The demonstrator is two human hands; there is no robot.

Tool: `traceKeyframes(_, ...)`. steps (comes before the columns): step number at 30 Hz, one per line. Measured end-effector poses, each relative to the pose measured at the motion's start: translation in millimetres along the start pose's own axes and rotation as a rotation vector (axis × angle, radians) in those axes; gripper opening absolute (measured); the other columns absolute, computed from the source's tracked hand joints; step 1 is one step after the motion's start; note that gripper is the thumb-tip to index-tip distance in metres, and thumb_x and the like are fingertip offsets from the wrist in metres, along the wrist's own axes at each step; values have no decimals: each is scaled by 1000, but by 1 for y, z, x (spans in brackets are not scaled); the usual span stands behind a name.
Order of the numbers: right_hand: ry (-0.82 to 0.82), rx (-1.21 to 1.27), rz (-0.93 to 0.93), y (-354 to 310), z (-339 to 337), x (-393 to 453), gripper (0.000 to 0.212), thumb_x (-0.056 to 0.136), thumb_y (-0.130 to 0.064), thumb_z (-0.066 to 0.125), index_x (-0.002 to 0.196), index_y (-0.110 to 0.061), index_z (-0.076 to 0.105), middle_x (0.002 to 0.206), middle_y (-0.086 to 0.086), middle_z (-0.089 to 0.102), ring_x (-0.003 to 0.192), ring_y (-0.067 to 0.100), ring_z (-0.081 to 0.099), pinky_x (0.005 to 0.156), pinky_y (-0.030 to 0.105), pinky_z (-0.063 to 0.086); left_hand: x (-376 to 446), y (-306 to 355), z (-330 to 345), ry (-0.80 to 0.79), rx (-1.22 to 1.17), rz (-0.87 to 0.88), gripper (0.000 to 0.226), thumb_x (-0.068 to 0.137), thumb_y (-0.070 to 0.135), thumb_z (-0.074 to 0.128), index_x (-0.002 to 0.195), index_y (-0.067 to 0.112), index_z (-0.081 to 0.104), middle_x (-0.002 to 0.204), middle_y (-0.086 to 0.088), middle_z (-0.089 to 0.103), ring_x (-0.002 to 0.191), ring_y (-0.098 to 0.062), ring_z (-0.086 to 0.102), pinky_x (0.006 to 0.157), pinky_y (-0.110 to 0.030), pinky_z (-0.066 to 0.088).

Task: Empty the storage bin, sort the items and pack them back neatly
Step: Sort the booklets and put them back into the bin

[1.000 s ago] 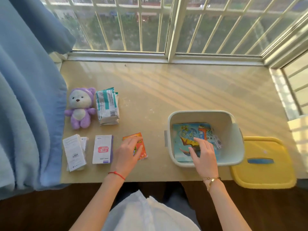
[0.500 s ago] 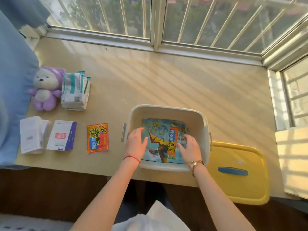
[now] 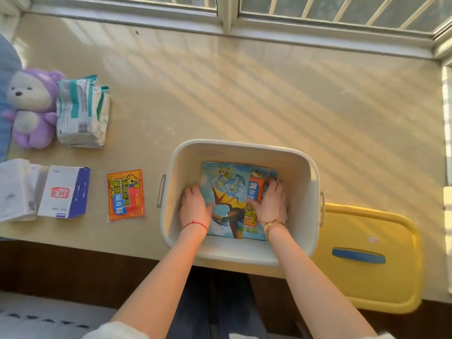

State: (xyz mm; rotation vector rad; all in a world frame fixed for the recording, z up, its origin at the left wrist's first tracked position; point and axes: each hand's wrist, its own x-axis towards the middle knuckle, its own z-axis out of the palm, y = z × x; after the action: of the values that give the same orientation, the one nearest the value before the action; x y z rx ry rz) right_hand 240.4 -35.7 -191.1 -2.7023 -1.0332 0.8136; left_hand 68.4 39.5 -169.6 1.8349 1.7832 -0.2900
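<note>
A cream storage bin (image 3: 241, 146) stands at the table's front edge. A blue picture book (image 3: 226, 189) with a dragon on its cover lies flat inside, and an orange-labelled item (image 3: 254, 189) partly shows at its right. My left hand (image 3: 194, 207) grips the book's left edge, thumb on the cover. My right hand (image 3: 271, 204) grips its right side, fingers curled over the far edge. Left of the bin lie an orange packet (image 3: 126, 194), a white-and-purple box (image 3: 63, 192), a white box (image 3: 14, 189), a white-and-teal pack (image 3: 80, 111) and a purple plush bear (image 3: 31, 108).
The bin's yellow lid (image 3: 367, 285) with a blue handle lies to its right, overhanging the table's front edge. A blue curtain (image 3: 6, 67) hangs at the far left. A window frame (image 3: 227, 23) borders the table at the back.
My left hand left the orange packet and went into the bin. Both hands now hold the book's sides, deeper in than before. The view has tilted down and moved closer.
</note>
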Motion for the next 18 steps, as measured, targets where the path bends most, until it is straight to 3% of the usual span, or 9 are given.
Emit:
traceKeyframes(3,-35,113,10,1,-2,5,83,66,-39,81,126,-5,36,131,15,43,124,30,42,102,40,40,3,1,3,3,-23,3,63,77,26,75,128,10,41,125,-13,46,116,-32,50,90,-40,45)
traceKeyframes(10,-51,345,111,7,-10,10,53,75,-17,77,114,-6,43,116,13,58,107,30,58,88,42,50,5,6,3,-12,-18,-27,75,70,27,80,129,10,38,123,-14,44,113,-32,51,85,-39,45)
traceKeyframes(18,0,346,168,7,-17,4,42,83,-13,67,113,-10,38,108,15,65,95,35,65,75,47,55,9,2,1,-39,-230,-72,71,74,12,77,131,12,35,99,-11,67,97,-31,64,81,-39,49)
